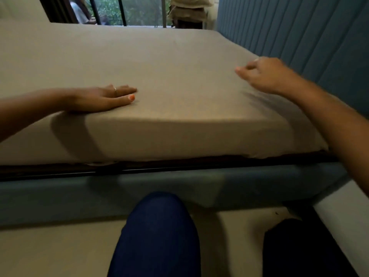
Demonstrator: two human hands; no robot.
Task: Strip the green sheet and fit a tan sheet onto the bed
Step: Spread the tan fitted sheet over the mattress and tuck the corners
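While left hand [99, 98] presses, tan sheet [179, 76] underlies.

A blue padded headboard [299, 31] with vertical channels is standing along the right side of the room. Below the mattress, a blue upholstered bed frame [60, 198] is running across the view, with a dark gap showing along its top edge. Beyond the far side, a window [129, 11] with dark upright bars is letting in a view of green foliage. Just right of it, a stack of pale folded cloth [189, 9] is sitting on something dark. A pale floor [50, 252] is stretching underneath. A knee in dark blue fabric [159, 232] is pointing toward the frame.
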